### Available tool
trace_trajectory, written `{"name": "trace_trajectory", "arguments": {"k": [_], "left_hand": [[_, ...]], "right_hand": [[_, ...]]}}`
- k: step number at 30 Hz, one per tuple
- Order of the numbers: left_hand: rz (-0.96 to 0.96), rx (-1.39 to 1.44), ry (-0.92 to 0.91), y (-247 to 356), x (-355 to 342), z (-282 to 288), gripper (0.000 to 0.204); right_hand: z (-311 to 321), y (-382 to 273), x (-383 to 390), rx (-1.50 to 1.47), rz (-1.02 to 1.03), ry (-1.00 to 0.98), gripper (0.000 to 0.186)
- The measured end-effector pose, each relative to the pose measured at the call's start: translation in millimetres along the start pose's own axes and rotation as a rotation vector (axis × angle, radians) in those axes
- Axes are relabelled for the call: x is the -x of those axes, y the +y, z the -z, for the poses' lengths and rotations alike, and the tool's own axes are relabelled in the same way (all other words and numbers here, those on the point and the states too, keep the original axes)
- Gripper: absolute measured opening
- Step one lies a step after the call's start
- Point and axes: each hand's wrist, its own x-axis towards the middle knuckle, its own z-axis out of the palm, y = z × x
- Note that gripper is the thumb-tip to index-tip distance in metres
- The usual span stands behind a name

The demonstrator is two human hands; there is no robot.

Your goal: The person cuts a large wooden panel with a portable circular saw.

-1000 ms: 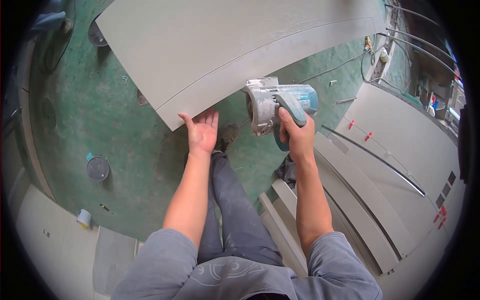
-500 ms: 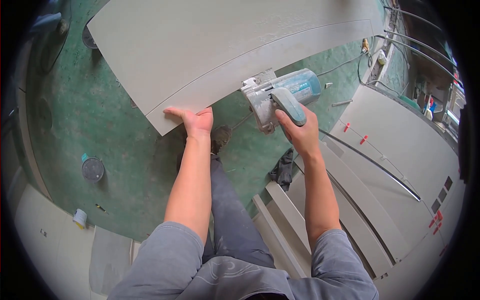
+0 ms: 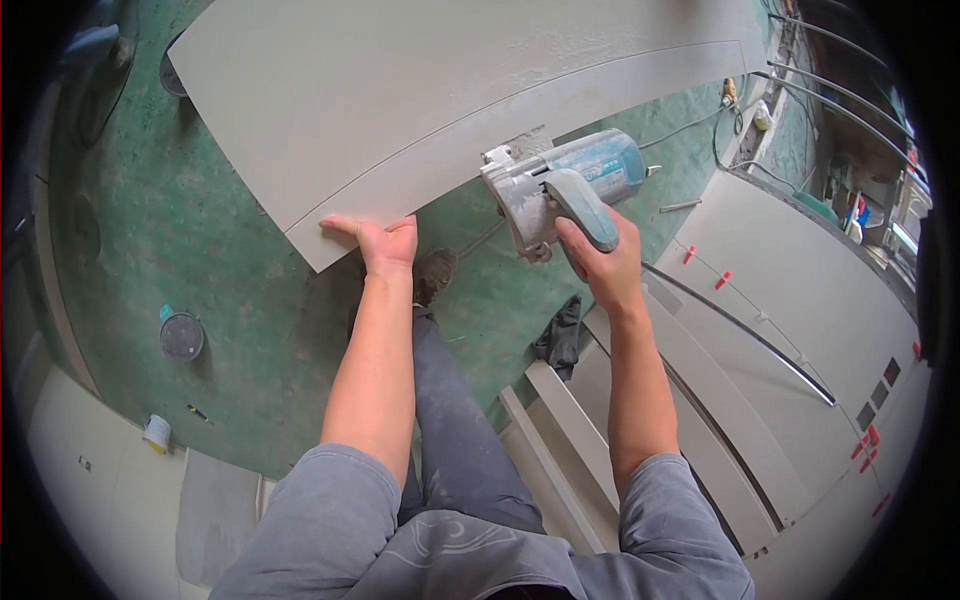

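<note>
A large pale grey tile slab (image 3: 330, 90) spans the upper view, with a thin dark line running along its near edge. My left hand (image 3: 378, 245) grips that edge near the slab's left corner, thumb lying on top, fingers hidden underneath. In my right hand (image 3: 608, 262) is the grey-topped handle of a handheld power tile cutter (image 3: 590, 170), with a blue-and-white motor body and dusty metal guard. Its base plate rests on the slab's near edge. The slab hides the blade.
Below is a green, dusty floor (image 3: 250, 330) with a dark round bucket (image 3: 182, 337) at left. Cut strips (image 3: 575, 405) and a large panel with red clips (image 3: 800, 290) lie at right, by a black cloth (image 3: 560, 335). My boot (image 3: 435, 275) stands under the slab edge.
The cutter and my right hand have shifted very slightly to the right and away from me. My left hand keeps its hold at the slab's edge; the whole view has drifted a little.
</note>
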Motion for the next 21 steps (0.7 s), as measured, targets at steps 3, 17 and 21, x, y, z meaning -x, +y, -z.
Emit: {"name": "trace_trajectory", "arguments": {"k": [3,17,21], "left_hand": [[-0.003,-0.003,-0.040,-6,-3,4,0.097],[0.006,0.001,-0.013,-21,2,8,0.100],[-0.030,-0.022,-0.020,-23,18,7,0.098]], "right_hand": [[10,3,-5,0.035,-0.060,-0.016,0.023],[36,8,-3,0.096,-0.063,-0.021,0.024],[43,2,10,0.150,-0.064,-0.056,0.024]]}}
